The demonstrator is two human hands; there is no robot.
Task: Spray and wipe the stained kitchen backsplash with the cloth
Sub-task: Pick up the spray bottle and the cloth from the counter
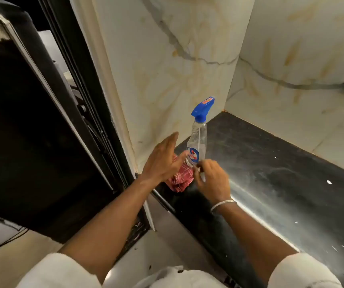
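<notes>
A clear spray bottle (198,140) with a blue trigger head and a blue-and-white label stands on the black countertop (281,163), close to the corner. My right hand (212,179) pinches the bottle's lower end with curled fingers. My left hand (162,161) hovers just left of the bottle with straight fingers, its thumb reaching toward the label. A crumpled red checked cloth (180,180) lies on the counter beneath my left hand, partly hidden by it. The white marble-look backsplash (167,69) shows yellow-brown streaks on both walls of the corner.
A tall black appliance (31,132) with a dark frame stands at the left, close against the wall's edge. The counter's rounded front edge (260,210) runs diagonally toward the lower right. White specks dot the dark counter.
</notes>
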